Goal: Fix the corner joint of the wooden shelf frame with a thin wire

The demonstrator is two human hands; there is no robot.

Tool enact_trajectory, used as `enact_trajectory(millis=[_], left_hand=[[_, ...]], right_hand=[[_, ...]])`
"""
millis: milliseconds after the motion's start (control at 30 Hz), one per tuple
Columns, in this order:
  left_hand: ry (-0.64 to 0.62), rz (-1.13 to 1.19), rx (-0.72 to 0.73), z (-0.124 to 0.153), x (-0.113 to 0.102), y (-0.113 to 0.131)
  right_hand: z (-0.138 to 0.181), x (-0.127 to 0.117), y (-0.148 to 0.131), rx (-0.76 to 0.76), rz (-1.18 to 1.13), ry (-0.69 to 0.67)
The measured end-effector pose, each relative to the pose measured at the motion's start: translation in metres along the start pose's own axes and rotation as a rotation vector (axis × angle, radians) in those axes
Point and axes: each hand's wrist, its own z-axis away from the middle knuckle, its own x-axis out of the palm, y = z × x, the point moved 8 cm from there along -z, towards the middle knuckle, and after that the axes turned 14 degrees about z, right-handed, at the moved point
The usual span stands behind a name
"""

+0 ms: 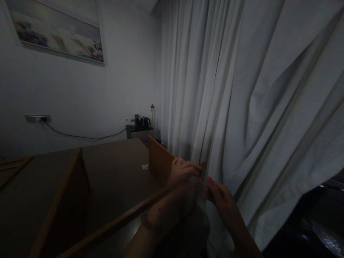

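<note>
A wooden panel (159, 157) stands upright at the right end of a wooden furniture frame. My left hand (181, 172) is wrapped over its near corner, fingers reaching past the outer side. Pinched in my right hand (221, 199) is a thin metal rod (201, 181), perhaps a hex key. Its far end runs to the fingertips of my left hand, where the contact is hidden. A narrow wooden rail (129, 214) slopes from the lower left up to the left hand. Dim light blurs the details.
An upright divider (63, 200) crosses the dark board (115, 168) of the frame. Small pale pieces (144, 167) lie near the panel. Long curtains (242, 107) hang close on the right. A kettle (145, 122) stands on a cabinet behind; a cable (80, 137) runs along the wall.
</note>
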Motion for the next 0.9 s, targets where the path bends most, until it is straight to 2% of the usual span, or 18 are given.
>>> enact_trajectory(millis=[200,367,600,767,900], left_hand=[[0.000,-0.011,-0.002,0.001,0.002,-0.004],[0.005,-0.040,-0.006,0.000,0.003,-0.006],[0.007,0.030,0.065,0.003,0.001,0.002],[-0.036,-0.010,0.012,0.002,0.003,-0.006],[-0.012,-0.022,0.000,0.002,0.003,-0.004]], right_hand=[[0.003,0.002,0.008,0.037,-0.071,0.030],[0.004,0.006,0.010,0.032,-0.056,-0.011],[0.004,0.005,0.013,0.036,-0.019,0.014],[0.004,0.003,0.014,0.028,0.021,0.063],[0.005,0.003,0.015,0.048,0.007,0.077]])
